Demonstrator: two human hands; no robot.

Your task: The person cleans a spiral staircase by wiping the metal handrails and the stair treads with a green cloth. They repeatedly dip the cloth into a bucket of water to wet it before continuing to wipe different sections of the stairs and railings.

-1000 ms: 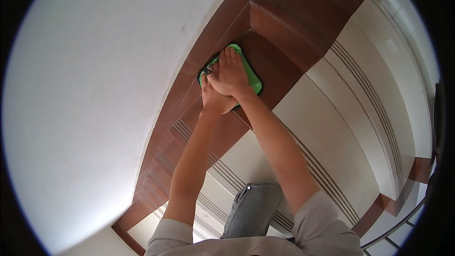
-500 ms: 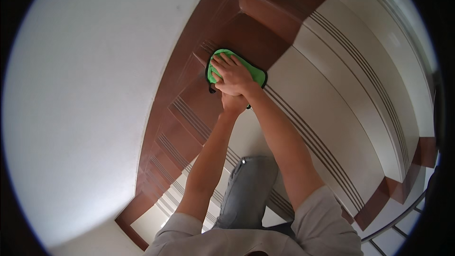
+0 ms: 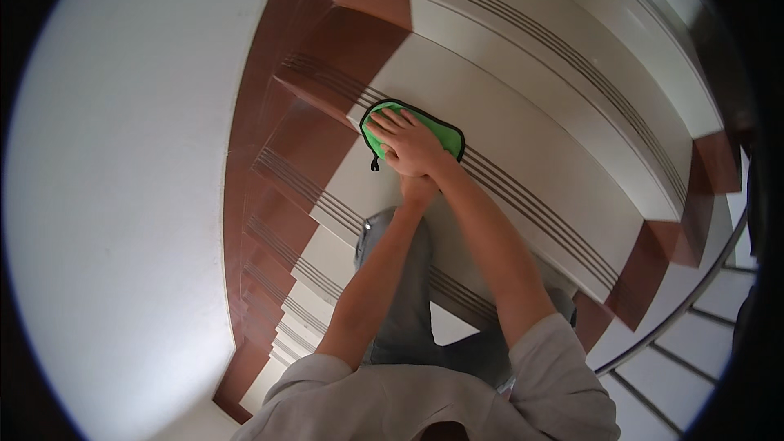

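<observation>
A green cleaning cloth point(image 3: 445, 134) with black edging and a small black loop lies over the striped front edge of a stair tread. My right hand point(image 3: 410, 145) rests flat on it, fingers stretched out and slightly apart. Underneath is my left hand point(image 3: 418, 186); only its wrist and lower part show, and its fingers are hidden by the right hand. Both arms are stretched forward. The cloth sits on the pale part of the step, close to the reddish-brown border.
Pale treads point(image 3: 563, 188) with dark grooved strips rise ahead and drop at lower left. A reddish-brown border point(image 3: 241, 171) runs along the white wall point(image 3: 131, 155) at left. A curved railing point(image 3: 686, 310) stands at right. My bent knee point(image 3: 400, 237) is below my arms.
The cloth and both hands have slid rightward along the step edge, off the brown border onto the pale part. My view has shifted, and my knee now appears farther left.
</observation>
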